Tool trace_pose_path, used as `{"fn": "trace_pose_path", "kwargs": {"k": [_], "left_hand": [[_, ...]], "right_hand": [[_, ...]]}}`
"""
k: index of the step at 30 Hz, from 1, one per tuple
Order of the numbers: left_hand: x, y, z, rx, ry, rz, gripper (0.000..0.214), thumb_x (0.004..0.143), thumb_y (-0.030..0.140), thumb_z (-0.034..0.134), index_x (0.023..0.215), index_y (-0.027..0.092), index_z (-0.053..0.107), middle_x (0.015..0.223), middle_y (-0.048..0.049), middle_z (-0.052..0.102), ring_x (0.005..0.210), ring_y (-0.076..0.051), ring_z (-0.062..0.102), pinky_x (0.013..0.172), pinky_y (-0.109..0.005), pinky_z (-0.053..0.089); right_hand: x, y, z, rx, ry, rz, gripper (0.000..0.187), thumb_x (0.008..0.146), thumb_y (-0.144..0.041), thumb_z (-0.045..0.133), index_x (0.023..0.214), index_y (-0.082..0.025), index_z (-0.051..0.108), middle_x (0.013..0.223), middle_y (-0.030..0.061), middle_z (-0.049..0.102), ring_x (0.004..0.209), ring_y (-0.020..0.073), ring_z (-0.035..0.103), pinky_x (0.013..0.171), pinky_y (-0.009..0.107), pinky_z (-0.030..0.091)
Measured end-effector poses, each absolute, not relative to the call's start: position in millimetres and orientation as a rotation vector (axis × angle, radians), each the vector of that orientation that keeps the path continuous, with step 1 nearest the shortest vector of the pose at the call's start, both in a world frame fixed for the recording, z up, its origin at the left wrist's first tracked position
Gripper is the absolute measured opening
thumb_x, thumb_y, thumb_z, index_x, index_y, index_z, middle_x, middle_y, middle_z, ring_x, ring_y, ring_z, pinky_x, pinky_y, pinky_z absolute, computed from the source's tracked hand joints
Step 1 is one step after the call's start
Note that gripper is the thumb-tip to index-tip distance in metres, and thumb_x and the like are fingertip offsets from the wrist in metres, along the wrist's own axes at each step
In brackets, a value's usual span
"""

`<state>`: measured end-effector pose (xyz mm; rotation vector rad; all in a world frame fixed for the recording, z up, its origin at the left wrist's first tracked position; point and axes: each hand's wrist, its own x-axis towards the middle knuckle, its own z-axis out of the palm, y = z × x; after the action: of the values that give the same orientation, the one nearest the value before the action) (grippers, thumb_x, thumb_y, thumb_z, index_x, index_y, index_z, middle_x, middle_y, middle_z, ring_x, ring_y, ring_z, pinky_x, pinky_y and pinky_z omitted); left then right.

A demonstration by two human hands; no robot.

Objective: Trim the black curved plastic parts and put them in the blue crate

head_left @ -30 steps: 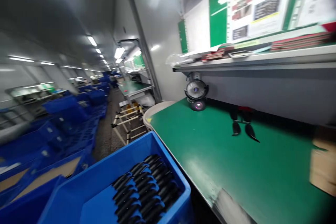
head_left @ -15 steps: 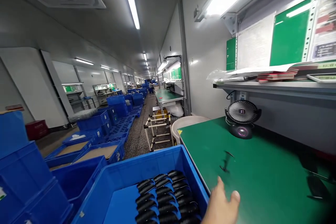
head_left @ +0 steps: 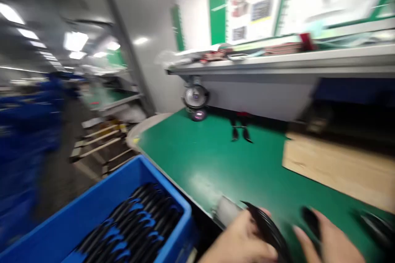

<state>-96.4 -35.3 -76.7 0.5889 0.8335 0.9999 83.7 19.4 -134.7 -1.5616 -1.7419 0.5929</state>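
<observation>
Blurred at the lower edge, my left hand (head_left: 243, 240) is closed around a dark, curved, pointed black piece (head_left: 267, 228); its exact kind is unclear. To its right, my right hand (head_left: 335, 240) has thumb and finger around a small black rounded piece (head_left: 311, 221), smeared by motion. Both hands are over the front of the green table (head_left: 185, 160). Left of them stands a blue bin (head_left: 101, 201) holding rows of curved glossy black pieces (head_left: 132, 222). A pale grey flat thing (head_left: 226, 211) lies just beyond my left hand.
A small round fan (head_left: 196, 98) stands at the table's back left. Two black pieces (head_left: 240, 131) lie near the back. A brown cardboard panel (head_left: 336, 168) and another dark object (head_left: 378, 228) are at the right. A shelf (head_left: 277, 63) with papers runs above.
My view has swung right. My left hand, earlier empty with fingers outstretched, now grips a black piece. My right hand has come into view. The small dark piece before the fan is gone.
</observation>
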Motion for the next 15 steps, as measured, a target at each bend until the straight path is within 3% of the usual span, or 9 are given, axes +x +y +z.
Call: {"fn": "trace_pose_path", "kwargs": {"k": [2,3,5,6,8,11,15], "left_hand": [[-81,-29,-69,0.383,0.71,1.025,0.054,0.053,0.017,0.08,0.102,0.017,0.055,0.085,-0.0037,0.061,0.075,-0.018,0.06,0.075,-0.038,0.05],[-74,-23,-63,0.289,0.669,1.029,0.041,0.062,0.02,0.076,0.097,0.018,0.055,0.08,-0.0015,0.059,0.072,-0.017,0.058,0.078,-0.041,0.05],[-59,-13,-53,0.17,0.594,1.023,0.017,0.078,0.027,0.066,0.082,0.017,0.052,0.07,0.002,0.05,0.063,-0.012,0.052,0.073,-0.037,0.051],[-52,-8,-48,0.147,0.565,1.024,0.019,0.083,0.03,0.061,0.076,0.017,0.049,0.065,0.0033,0.044,0.057,-0.01,0.047,0.067,-0.032,0.05],[-39,-2,-40,0.179,0.539,1.038,0.026,0.089,0.035,0.05,0.071,0.016,0.047,0.061,0.0042,0.035,0.048,-0.008,0.036,0.053,-0.025,0.044],[-23,3,-33,0.255,0.617,1.08,0.02,0.091,0.034,0.044,0.083,0.017,0.051,0.068,0.0013,0.042,0.05,-0.01,0.038,0.049,-0.026,0.043],[-5,12,-27,0.178,0.757,1.199,0.014,0.09,0.029,0.049,0.083,0.016,0.049,0.074,-0.001,0.048,0.059,-0.011,0.047,0.05,-0.023,0.045]], "right_hand": [[105,9,-138,-1.777,-1.765,0.289,0.069,0.085,-0.059,0.035,0.127,-0.007,0.051,0.109,0.0249,0.054,0.108,0.045,0.043,0.084,0.066,0.035],[114,8,-138,-1.848,-1.774,0.203,0.063,0.087,-0.053,0.034,0.128,-0.01,0.051,0.113,0.0233,0.054,0.108,0.0438,0.043,0.084,0.064,0.036],[133,7,-134,-1.953,-1.777,0.074,0.054,0.089,-0.048,0.034,0.132,-0.018,0.048,0.121,0.0153,0.053,0.113,0.0368,0.042,0.091,0.056,0.036],[147,6,-131,-2.001,-1.751,0.022,0.053,0.09,-0.048,0.035,0.133,-0.021,0.047,0.123,0.012,0.053,0.115,0.0332,0.042,0.094,0.051,0.036],[181,1,-124,-2.139,-1.612,-0.095,0.056,0.09,-0.051,0.034,0.132,-0.016,0.047,0.122,0.0136,0.052,0.115,0.0323,0.041,0.095,0.046,0.037],[243,-7,-120,-2.38,-1.353,-0.195,0.059,0.09,-0.052,0.032,0.118,-0.006,0.056,0.106,0.0226,0.056,0.102,0.0402,0.046,0.077,0.05,0.044],[301,-16,-125,-2.495,-1.367,-0.102,0.035,0.085,-0.045,0.043,0.085,-0.017,0.066,0.083,0.0146,0.061,0.083,0.0373,0.054,0.056,0.041,0.043]]}}
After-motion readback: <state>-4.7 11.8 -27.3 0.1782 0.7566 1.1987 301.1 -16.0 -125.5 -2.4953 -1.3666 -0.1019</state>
